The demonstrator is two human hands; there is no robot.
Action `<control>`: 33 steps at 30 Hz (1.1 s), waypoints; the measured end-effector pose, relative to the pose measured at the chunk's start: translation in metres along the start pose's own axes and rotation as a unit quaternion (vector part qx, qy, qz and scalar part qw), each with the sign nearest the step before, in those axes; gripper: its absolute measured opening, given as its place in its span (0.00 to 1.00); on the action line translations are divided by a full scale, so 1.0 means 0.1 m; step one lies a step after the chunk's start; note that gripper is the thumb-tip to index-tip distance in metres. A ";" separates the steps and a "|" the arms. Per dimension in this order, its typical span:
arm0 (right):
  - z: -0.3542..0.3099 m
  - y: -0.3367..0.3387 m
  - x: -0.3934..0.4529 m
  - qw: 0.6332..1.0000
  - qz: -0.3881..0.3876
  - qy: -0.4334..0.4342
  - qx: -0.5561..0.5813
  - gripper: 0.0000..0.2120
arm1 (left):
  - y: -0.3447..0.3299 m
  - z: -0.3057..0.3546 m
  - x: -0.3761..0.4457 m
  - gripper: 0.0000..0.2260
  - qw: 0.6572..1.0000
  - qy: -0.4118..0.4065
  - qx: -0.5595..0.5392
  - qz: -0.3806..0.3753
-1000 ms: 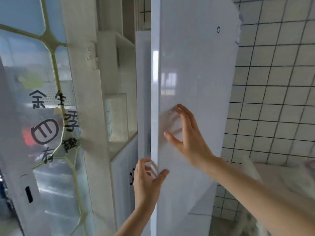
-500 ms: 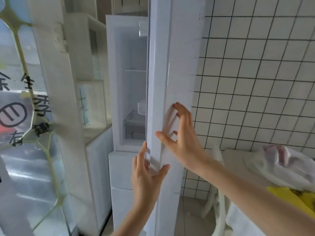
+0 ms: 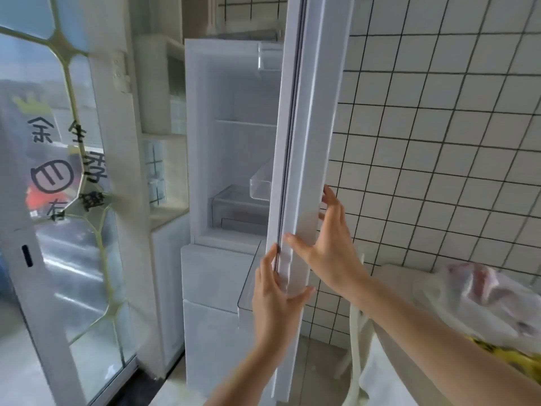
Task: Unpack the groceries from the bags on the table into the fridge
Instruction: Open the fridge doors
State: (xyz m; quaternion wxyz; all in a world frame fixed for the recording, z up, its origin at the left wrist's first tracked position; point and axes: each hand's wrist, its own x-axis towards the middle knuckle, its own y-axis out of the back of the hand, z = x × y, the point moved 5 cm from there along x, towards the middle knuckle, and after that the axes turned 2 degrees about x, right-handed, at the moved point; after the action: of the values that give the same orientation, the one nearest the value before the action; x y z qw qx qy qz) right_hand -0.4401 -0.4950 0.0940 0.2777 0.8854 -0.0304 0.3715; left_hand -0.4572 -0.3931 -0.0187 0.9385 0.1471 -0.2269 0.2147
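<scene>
The white fridge stands open, showing a bare upper compartment with a glass shelf and a clear drawer. Its door is seen edge-on in the middle, with clear door bins on the inner side. My left hand grips the door's edge low down, fingers on the gasket side and thumb on the outer side. My right hand presses flat on the outer face just above. A white plastic bag and a yellow bag lie on the white table at the right.
A glass door with black characters fills the left. A white cabinet stands between it and the fridge. A tiled wall runs behind the fridge door and table. A white chair stands by the table.
The fridge door has swung further open, so the inside now shows. Both hands stayed on the door's edge. The view turned right and the bags on the table came into sight.
</scene>
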 end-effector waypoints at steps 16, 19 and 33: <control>0.47 0.85 -0.17 0.993 0.067 -0.088 -0.030 0.22 | -0.73 0.36 -0.25 0.37 0.993 -0.053 0.033 -0.103; 0.58 0.90 -0.24 0.990 0.065 -0.104 -0.074 0.23 | -0.79 0.38 -0.29 0.37 0.992 -0.058 0.028 -0.108; 0.79 1.04 -0.64 0.989 0.053 -0.112 -0.083 0.28 | -0.92 0.26 -0.60 0.25 0.979 -0.123 0.038 -0.158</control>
State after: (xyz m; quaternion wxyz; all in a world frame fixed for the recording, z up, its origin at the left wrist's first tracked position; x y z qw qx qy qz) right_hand -0.4626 -0.6337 0.0544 0.3256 0.8923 -0.1387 0.2803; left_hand -0.4717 -0.5027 -0.0420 0.9191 0.2419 -0.3065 0.0528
